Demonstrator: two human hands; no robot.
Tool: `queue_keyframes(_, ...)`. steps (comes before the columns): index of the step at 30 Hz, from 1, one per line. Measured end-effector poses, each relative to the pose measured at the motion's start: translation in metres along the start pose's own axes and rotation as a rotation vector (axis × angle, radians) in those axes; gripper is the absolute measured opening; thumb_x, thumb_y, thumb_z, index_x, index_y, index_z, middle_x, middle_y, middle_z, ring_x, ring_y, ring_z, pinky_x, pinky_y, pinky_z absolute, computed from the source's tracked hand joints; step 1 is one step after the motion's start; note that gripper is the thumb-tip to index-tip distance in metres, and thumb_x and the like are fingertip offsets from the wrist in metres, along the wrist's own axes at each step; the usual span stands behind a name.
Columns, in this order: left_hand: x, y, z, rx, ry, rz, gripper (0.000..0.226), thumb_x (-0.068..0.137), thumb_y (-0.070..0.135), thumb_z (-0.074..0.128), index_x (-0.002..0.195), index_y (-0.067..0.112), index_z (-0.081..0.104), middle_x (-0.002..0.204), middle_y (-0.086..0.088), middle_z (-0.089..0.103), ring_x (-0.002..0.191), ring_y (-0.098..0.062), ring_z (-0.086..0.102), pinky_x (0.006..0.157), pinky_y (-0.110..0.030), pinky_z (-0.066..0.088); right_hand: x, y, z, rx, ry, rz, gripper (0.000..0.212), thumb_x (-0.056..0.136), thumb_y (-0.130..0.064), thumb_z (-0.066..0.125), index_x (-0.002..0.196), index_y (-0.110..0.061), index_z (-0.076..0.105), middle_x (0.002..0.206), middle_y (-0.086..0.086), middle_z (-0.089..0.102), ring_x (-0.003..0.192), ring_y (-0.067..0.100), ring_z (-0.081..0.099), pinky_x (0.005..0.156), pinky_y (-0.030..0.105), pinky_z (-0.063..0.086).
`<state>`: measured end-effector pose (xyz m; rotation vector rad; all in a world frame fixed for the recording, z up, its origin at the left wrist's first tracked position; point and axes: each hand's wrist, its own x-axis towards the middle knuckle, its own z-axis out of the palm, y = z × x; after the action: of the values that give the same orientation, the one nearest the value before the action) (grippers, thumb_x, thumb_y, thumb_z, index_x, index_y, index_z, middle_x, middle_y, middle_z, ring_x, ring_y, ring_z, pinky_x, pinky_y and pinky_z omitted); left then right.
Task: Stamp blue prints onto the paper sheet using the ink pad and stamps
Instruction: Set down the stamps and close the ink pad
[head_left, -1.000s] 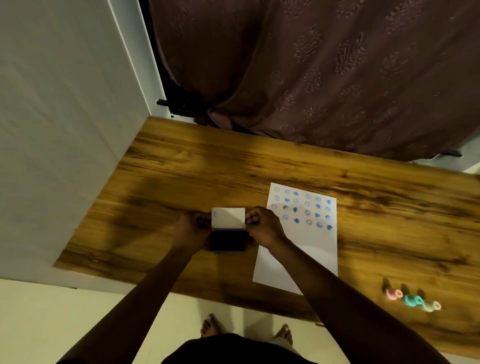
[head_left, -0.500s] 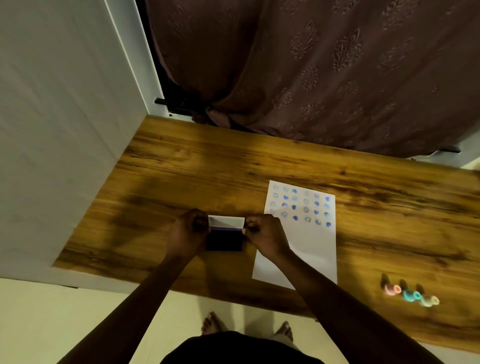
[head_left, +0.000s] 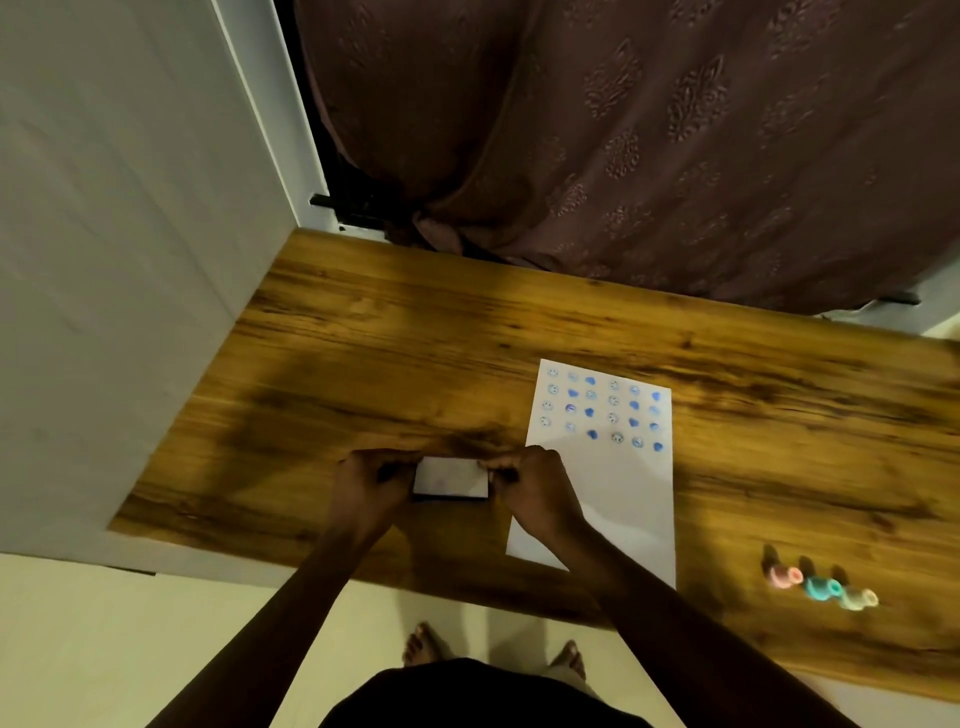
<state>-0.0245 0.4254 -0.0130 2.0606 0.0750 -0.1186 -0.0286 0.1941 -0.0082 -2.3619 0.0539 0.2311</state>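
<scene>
both hands on ink pad (head_left: 451, 478) w/ lid down, on table (head_left: 363, 364): left hand (head_left: 371, 486) grips its left end, right hand (head_left: 530, 486) its right end. paper sheet (head_left: 618, 499) w/ blue prints just right; 3 stamps (head_left: 823, 587) far right

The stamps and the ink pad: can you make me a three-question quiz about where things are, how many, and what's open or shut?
1. Where do the stamps stand?
A. right of the paper
B. on the paper
C. left of the ink pad

2. How many stamps are there?
A. two
B. three
C. five

3. How is the ink pad?
A. lid wide open
B. lid down
C. lying on the paper

Answers: 1 A, they stand on the table right of the paper. 2 B, pink, teal and pale. 3 B, its white lid lies flat between the left hand and right hand.
</scene>
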Motion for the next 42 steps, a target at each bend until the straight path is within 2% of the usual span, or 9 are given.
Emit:
queue_keyframes(7,-0.005,-0.009,0.011,0.013,0.006,-0.116,0.024,0.084,0.010,0.082,0.106,0.016,0.076,0.105,-0.001,0.078,0.100,-0.022,0.075,0.093,-0.052,0.061,-0.010,-0.012,0.009,-0.082,0.078,-0.009,0.017,0.094,-0.020,0.068,0.107,-0.018,0.079,0.100,-0.001,0.080,0.092,0.015,0.074,0.094,0.027,0.057)
queue_keyframes(10,-0.005,-0.007,0.014,-0.010,0.025,-0.139,0.022,0.084,0.009,0.083,0.105,0.013,0.076,0.102,-0.001,0.077,0.096,-0.017,0.073,0.095,-0.053,0.060,-0.013,-0.015,0.013,-0.072,0.093,0.014,0.017,0.095,-0.022,0.069,0.110,-0.020,0.077,0.105,-0.003,0.079,0.097,0.015,0.073,0.097,0.026,0.055)
queue_keyframes(17,-0.009,-0.009,0.017,-0.108,0.068,-0.178,0.037,0.083,0.008,0.085,0.116,0.003,0.070,0.117,-0.017,0.075,0.109,-0.036,0.072,0.101,-0.059,0.055,-0.014,-0.020,0.016,-0.011,0.115,0.076,0.026,0.093,-0.023,0.072,0.119,-0.023,0.074,0.115,-0.005,0.077,0.107,0.014,0.071,0.103,0.032,0.054)
queue_keyframes(22,-0.008,0.003,0.020,-0.184,0.070,-0.213,0.036,0.083,0.000,0.082,0.116,-0.002,0.069,0.116,-0.021,0.075,0.108,-0.038,0.072,0.100,-0.061,0.055,-0.011,-0.018,0.011,0.084,0.129,0.183,0.031,0.090,-0.017,0.074,0.120,-0.024,0.074,0.118,-0.006,0.076,0.107,0.015,0.071,0.091,0.018,0.047)
queue_keyframes(25,-0.004,0.025,0.026,-0.196,0.088,-0.153,0.026,0.083,-0.001,0.081,0.108,0.007,0.077,0.108,-0.010,0.079,0.102,-0.026,0.076,0.094,-0.056,0.060,-0.009,-0.014,-0.004,0.112,0.184,0.188,0.031,0.087,-0.017,0.076,0.117,-0.026,0.075,0.118,-0.006,0.075,0.110,0.015,0.070,0.089,0.018,0.043)
queue_keyframes(29,0.002,0.065,0.049,-0.170,0.083,-0.061,0.030,0.082,0.003,0.083,0.110,0.013,0.078,0.106,-0.001,0.078,0.096,-0.015,0.075,0.092,-0.042,0.061,-0.011,0.000,-0.043,0.159,0.255,0.216,0.038,0.085,-0.020,0.080,0.122,-0.025,0.072,0.129,-0.004,0.071,0.121,0.017,0.065,0.105,0.029,0.047)
queue_keyframes(35,0.011,0.114,0.111,-0.319,-0.013,-0.113,0.034,0.080,-0.005,0.082,0.111,0.008,0.079,0.110,-0.011,0.080,0.097,-0.027,0.079,0.081,-0.050,0.066,-0.029,0.037,-0.111,0.151,0.390,0.262,0.037,0.084,-0.019,0.082,0.120,-0.018,0.075,0.127,-0.001,0.072,0.115,0.015,0.069,0.106,0.033,0.051)
queue_keyframes(39,0.008,0.144,0.172,-0.246,-0.031,-0.053,0.037,0.080,0.000,0.085,0.115,0.008,0.078,0.116,-0.007,0.078,0.102,-0.018,0.075,0.091,-0.039,0.062,-0.046,0.078,-0.158,0.169,0.435,0.355,0.035,0.084,-0.015,0.080,0.119,-0.019,0.075,0.126,-0.001,0.073,0.112,0.016,0.070,0.091,0.023,0.052)
queue_keyframes(42,0.002,0.159,0.216,-0.229,-0.069,0.009,0.037,0.079,0.000,0.086,0.114,0.010,0.076,0.110,0.001,0.076,0.097,-0.007,0.073,0.085,-0.022,0.060,-0.058,0.113,-0.185,0.197,0.471,0.403,0.033,0.081,-0.011,0.081,0.113,-0.018,0.077,0.117,0.000,0.076,0.099,0.014,0.073,0.072,0.016,0.055)
